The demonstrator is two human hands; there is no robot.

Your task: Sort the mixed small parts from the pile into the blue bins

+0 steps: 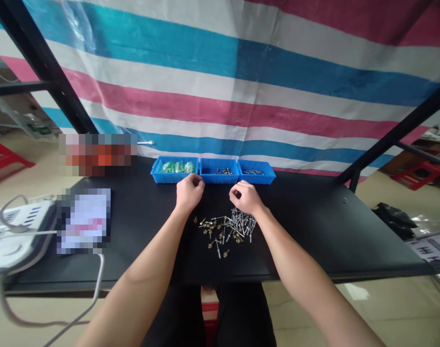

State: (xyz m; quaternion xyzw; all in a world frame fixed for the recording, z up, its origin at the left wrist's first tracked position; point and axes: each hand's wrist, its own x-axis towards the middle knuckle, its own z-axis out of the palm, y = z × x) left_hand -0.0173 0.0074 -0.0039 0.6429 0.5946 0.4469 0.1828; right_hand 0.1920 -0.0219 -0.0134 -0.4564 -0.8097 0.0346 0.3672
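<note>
My left hand (190,193) is closed, fingertips pinched, at the front edge between the left blue bin (174,178) and the middle blue bin (219,179). My right hand (245,196) is also closed, thumb and fingers curled together, before the right blue bin (256,179). Anything inside either pinch is too small to make out. Green and clear packets lie in the left bin, small brass-coloured screws in the middle one, silver rivets in the right one. Below my hands, a pile of silver rivets (240,224) mixes with brass-coloured screws (209,225) on the black table (140,212).
A white power strip (20,236) with cables and a blurred device (86,219) occupy the table's left side. Black frame posts rise at both sides. Behind the bins hangs a striped sheet (220,86). A small metal piece (345,200) lies at the right.
</note>
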